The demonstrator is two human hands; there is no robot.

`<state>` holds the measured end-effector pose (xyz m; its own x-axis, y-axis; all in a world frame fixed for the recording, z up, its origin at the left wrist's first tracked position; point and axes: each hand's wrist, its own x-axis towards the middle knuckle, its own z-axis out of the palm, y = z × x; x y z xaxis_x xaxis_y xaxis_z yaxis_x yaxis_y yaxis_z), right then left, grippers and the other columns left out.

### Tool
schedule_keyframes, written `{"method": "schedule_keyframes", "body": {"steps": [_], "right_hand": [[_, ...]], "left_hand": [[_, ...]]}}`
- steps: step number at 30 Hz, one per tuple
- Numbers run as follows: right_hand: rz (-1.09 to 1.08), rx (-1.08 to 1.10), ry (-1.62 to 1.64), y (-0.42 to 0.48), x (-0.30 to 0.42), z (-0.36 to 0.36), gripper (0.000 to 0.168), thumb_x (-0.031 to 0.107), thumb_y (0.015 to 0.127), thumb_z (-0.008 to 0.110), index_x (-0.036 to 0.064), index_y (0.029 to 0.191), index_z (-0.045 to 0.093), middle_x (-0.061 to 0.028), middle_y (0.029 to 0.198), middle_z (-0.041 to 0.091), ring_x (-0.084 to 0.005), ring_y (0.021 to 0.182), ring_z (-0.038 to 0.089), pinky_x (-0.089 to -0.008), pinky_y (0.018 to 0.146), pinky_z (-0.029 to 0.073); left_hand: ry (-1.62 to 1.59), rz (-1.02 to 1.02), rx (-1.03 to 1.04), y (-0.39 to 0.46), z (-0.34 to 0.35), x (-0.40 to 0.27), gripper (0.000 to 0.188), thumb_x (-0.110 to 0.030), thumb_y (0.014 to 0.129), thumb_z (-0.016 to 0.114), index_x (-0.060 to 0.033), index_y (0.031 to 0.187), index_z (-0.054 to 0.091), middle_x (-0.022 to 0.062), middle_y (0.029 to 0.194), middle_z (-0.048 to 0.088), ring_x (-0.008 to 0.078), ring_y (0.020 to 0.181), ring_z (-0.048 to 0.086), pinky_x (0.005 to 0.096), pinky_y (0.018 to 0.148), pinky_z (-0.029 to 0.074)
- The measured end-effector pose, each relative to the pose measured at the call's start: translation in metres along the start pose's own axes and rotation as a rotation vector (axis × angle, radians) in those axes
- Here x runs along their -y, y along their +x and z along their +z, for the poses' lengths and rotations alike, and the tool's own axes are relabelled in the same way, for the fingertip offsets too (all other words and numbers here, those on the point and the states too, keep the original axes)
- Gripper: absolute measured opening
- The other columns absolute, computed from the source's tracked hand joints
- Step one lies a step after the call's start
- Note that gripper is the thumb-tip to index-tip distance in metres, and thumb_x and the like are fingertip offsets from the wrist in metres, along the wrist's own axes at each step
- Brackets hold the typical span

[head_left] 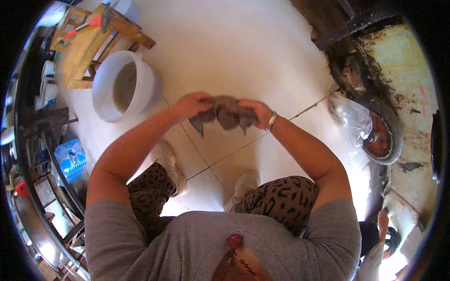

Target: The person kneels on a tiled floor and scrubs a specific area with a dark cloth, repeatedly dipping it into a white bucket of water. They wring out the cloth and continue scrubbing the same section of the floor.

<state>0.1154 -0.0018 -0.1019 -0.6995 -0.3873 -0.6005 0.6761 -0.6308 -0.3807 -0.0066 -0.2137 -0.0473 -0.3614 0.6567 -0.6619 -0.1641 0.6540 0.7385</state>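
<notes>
Both of my hands grip a bunched dark grey-brown cloth [228,111], blurred as if in motion, out in front of me above the tiled floor. My left hand [197,104] closes on its left end, and a pointed corner hangs beneath. At the other end my right hand [258,111], with a metal bangle at the wrist, holds the cloth; another corner dangles there. To the left of the cloth stands a translucent white plastic bucket [149,87] with murky water [124,87] inside.
A wooden stool [82,45] with a red-handled tool [84,27] is at the upper left. Left are a metal rack and a blue plastic package [71,159]. A clear plastic bag [349,114] rests by a round basin [395,140] at right. Another person's arm [383,224] shows lower right.
</notes>
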Motion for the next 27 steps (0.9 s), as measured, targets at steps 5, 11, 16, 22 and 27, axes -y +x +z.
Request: {"method": "schedule_keyframes", "body": {"steps": [5,11,16,22,27], "right_hand": [[-0.223,0.268,0.176,-0.004,0.029,0.046,0.035,0.030,0.087,0.043,0.004,0.108,0.052,-0.0083,0.098,0.060,-0.0195,0.082,0.059,-0.0346,0.065,0.050],[-0.309,0.030,-0.089,-0.005,0.003,0.088,0.039,0.036,0.088,0.043,0.006,0.110,0.051,-0.0080,0.095,0.059,-0.0170,0.080,0.057,-0.0317,0.068,0.048],[-0.084,0.026,-0.507,-0.015,-0.015,0.081,0.041,0.039,0.086,0.047,0.008,0.112,0.051,-0.0074,0.093,0.058,-0.0152,0.073,0.056,-0.0284,0.064,0.046],[-0.081,-0.171,-0.600,-0.033,-0.010,0.073,0.039,0.034,0.083,0.052,0.008,0.113,0.052,-0.0054,0.092,0.058,-0.0139,0.068,0.054,-0.0274,0.063,0.045],[-0.032,-0.369,-0.708,-0.032,0.003,0.094,0.039,0.029,0.080,0.056,0.006,0.111,0.053,-0.0038,0.088,0.058,-0.0122,0.067,0.054,-0.0254,0.059,0.045]], "left_hand": [[-0.479,0.041,-0.023,-0.033,-0.020,-0.054,0.042,-0.037,0.087,0.047,-0.0039,0.114,0.047,0.0076,0.105,0.055,0.0156,0.096,0.053,0.0306,0.081,0.045],[-0.426,-0.170,-0.117,-0.065,0.004,-0.077,0.044,-0.026,0.082,0.059,-0.0071,0.119,0.043,0.0069,0.107,0.055,0.0174,0.101,0.052,0.0341,0.086,0.044],[-0.083,-0.160,-0.095,-0.094,-0.029,-0.075,0.049,-0.011,0.074,0.064,-0.0055,0.118,0.044,0.0071,0.105,0.055,0.0173,0.099,0.051,0.0308,0.086,0.040],[-0.207,0.316,-0.663,-0.150,-0.115,-0.056,0.050,-0.005,0.072,0.060,-0.0028,0.119,0.043,0.0087,0.106,0.054,0.0185,0.098,0.051,0.0295,0.086,0.040],[-0.326,0.421,-0.960,-0.161,-0.183,0.006,0.050,0.002,0.070,0.052,-0.0047,0.119,0.044,0.0076,0.105,0.054,0.0183,0.099,0.051,0.0291,0.086,0.041]]}}
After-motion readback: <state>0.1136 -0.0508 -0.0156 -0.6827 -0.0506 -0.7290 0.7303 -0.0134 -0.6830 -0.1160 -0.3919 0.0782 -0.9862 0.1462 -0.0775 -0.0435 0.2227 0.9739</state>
